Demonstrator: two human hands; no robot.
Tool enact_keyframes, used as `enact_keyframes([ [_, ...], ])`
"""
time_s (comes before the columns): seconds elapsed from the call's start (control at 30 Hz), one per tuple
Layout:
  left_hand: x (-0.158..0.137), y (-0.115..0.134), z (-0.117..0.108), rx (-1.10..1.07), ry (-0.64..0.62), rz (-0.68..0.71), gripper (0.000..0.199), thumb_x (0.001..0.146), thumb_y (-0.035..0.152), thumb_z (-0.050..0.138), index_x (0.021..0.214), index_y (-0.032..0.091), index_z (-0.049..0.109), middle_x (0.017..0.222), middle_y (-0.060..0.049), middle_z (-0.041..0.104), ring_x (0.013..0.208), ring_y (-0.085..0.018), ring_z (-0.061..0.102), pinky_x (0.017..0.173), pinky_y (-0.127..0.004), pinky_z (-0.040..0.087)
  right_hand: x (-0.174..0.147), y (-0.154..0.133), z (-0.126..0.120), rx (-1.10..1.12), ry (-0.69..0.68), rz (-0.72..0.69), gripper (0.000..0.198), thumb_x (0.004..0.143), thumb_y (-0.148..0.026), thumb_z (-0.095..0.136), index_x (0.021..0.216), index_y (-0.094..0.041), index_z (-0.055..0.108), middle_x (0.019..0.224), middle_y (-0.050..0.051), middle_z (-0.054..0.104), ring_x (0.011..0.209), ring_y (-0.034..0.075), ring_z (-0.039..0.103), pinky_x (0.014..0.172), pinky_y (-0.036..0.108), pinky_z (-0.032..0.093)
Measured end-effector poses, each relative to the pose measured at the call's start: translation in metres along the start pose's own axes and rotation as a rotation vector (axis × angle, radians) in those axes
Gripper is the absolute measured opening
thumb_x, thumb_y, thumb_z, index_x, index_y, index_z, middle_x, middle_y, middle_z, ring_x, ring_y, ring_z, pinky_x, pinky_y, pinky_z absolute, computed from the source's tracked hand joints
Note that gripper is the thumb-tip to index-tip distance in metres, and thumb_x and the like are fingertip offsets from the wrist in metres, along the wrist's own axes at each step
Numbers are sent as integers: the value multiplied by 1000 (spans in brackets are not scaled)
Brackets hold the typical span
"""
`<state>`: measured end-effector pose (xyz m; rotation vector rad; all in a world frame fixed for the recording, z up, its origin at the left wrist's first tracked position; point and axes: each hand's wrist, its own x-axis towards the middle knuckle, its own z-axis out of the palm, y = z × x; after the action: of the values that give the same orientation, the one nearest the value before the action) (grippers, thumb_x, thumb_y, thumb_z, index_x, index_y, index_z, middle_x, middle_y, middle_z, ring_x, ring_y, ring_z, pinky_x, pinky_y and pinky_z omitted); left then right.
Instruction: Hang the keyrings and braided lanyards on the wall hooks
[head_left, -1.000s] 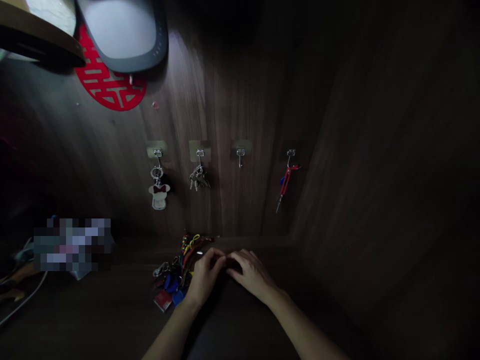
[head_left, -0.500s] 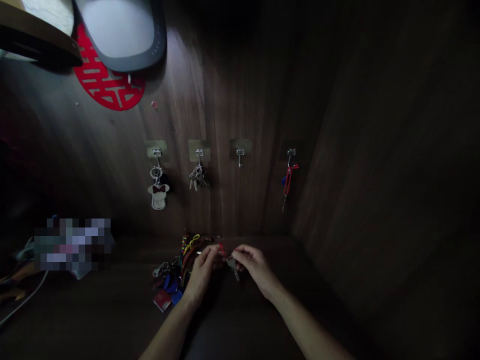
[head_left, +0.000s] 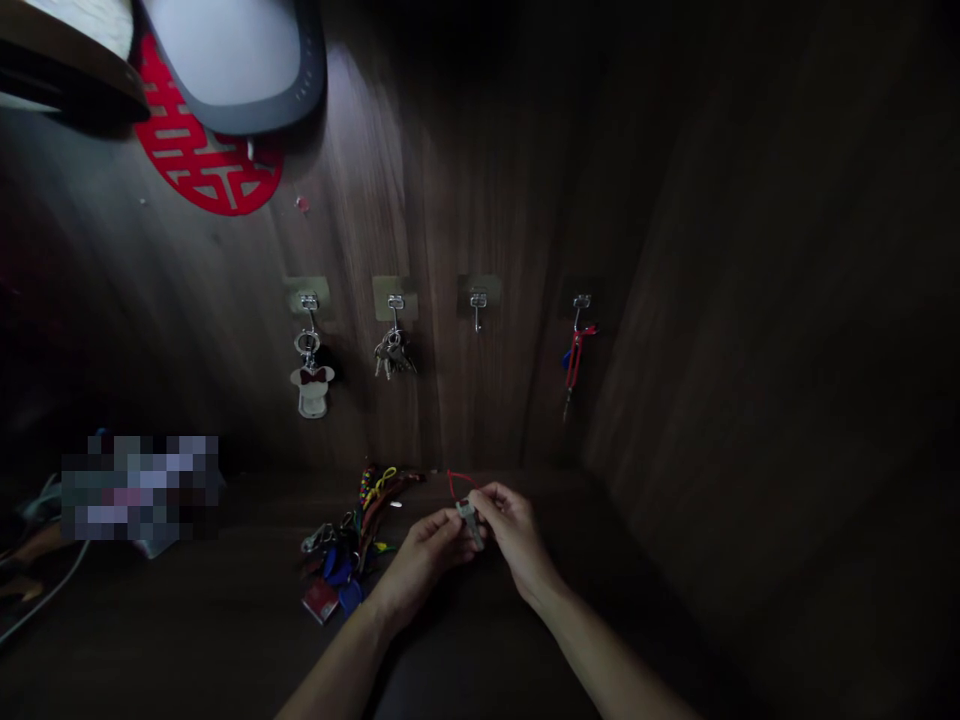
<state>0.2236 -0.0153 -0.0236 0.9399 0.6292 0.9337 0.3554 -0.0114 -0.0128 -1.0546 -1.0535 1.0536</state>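
Over the tabletop, a metal key (head_left: 471,526) slants downward between my two hands. My right hand (head_left: 514,525) is closed, thumb and fingers pinching the key's upper end. A thin red cord (head_left: 452,482) loops up from there. My left hand (head_left: 429,548) is closed too, with its fingertips on the key's left side; part of the grip is hidden. Left of my hands lies a pile of keychains: braided cords (head_left: 369,515), blue tags (head_left: 339,567) and a dark red square tag (head_left: 320,601).
Hooks line the wooden wall: one bears a bow-decorated keychain (head_left: 312,390), another a key bunch (head_left: 394,355), another a red-corded key (head_left: 574,360). A bare hook (head_left: 478,312) sits between. A red paper cutout (head_left: 202,160) and a grey-white device (head_left: 232,60) are above; a cable (head_left: 52,590) lies left.
My left hand has shifted slightly down and away from the red cord onto the key. The cord now stands up in a loop. The view has moved slightly.
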Motion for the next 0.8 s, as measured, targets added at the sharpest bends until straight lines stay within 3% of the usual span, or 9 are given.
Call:
enact_keyframes([
  [0.23, 0, 0, -2, -44, 8, -14, 26, 74, 38, 68, 87, 16, 65, 80, -4, 67, 75, -13, 60, 75, -25, 43, 0, 0, 0, -44, 5, 0, 30, 66, -47, 66, 63, -19, 57, 60, -2, 54, 57, 12, 47, 49, 22, 32],
  [0.47, 1, -2, -3, -25, 32, 3, 28, 70, 37, 71, 87, 15, 64, 70, 0, 60, 66, -10, 56, 74, -25, 42, 2, -1, -1, 63, -18, -7, 25, 68, -42, 66, 67, -19, 56, 52, -7, 40, 47, 7, 29, 45, 22, 22],
  [0.6, 2, -3, -5, -16, 47, 37, 41, 70, 37, 71, 105, 18, 59, 68, 2, 58, 63, -10, 55, 71, -27, 42, 2, -4, -2, 157, -84, 5, 22, 69, -38, 65, 69, -17, 56, 61, -4, 51, 48, 6, 30, 46, 22, 22],
  [0.8, 1, -1, -4, 27, 28, 11, 38, 70, 38, 71, 100, 17, 62, 72, 2, 57, 62, -8, 51, 67, -23, 41, 2, -7, -1, 135, -82, 26, 23, 65, -38, 68, 68, -18, 55, 60, -4, 53, 48, 7, 34, 46, 22, 24],
])
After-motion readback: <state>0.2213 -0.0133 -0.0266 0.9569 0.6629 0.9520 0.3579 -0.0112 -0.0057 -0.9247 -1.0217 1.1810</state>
